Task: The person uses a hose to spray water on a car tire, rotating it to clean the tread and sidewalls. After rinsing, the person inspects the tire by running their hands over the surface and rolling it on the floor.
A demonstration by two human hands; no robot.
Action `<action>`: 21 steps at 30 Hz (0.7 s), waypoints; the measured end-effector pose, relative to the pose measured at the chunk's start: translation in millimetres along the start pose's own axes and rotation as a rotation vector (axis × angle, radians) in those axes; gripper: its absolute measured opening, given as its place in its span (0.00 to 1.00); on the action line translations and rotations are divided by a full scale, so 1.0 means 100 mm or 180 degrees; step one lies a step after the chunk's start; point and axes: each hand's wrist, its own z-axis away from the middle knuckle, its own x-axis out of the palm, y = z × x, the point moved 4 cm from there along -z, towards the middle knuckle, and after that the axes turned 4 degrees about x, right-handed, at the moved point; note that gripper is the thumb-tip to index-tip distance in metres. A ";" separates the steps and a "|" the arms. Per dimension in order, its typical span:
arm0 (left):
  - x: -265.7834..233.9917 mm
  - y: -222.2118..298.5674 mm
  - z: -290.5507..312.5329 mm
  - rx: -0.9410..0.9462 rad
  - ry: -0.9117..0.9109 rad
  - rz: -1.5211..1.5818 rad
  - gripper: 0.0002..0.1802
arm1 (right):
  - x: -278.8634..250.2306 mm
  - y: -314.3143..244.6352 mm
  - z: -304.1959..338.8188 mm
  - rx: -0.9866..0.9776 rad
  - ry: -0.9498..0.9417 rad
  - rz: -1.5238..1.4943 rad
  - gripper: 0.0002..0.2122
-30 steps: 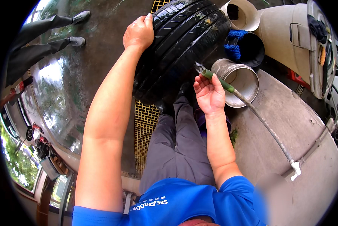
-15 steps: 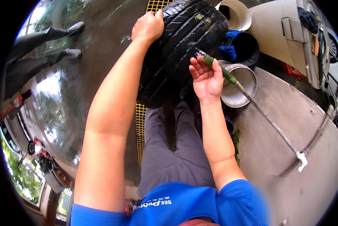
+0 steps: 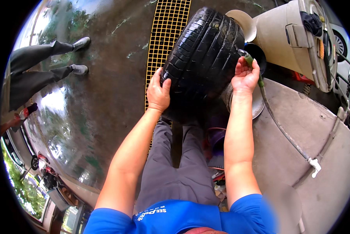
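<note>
A wet black tire (image 3: pixel 206 58) stands in front of my legs with its tread facing up. My left hand (image 3: pixel 158 91) grips its left edge, the thumb lying toward the tread. At the tire's right side is my right hand (image 3: pixel 245 80), palm up, with the green end of a hose (image 3: pixel 261 82) held between thumb and curled fingers. Water shows at the hose tip, close to the tread. From there the grey hose curves down to a white fitting (image 3: pixel 315 167) on the right. The tire's underside is hidden.
A yellow floor grating (image 3: pixel 169 31) runs under the tire. Behind my right arm stand metal and dark buckets (image 3: pixel 257 102), and a large beige bin (image 3: pixel 274 35) lies beyond. A concrete ledge (image 3: pixel 296 105) borders the right. Another person's legs (image 3: pixel 42 58) are at the left.
The tire has shifted nearer and turned, showing more grating. My left hand has moved down its left edge. My right hand and the hose end have moved right, and the hose bends more.
</note>
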 end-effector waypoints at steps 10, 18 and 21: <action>0.38 0.25 0.47 -0.0530 0.0809 -0.0067 0.39 | 0.25 -0.08 -0.25 0.0316 -0.0928 -0.0533 0.13; 0.50 0.34 0.07 -0.0788 0.0841 -0.0299 0.33 | 0.45 0.85 1.40 0.1380 -0.1068 -0.0256 0.12; 0.55 0.46 -0.10 -0.1489 0.0408 -0.0342 0.33 | 0.29 0.91 1.53 0.1564 -0.0740 -0.0071 0.12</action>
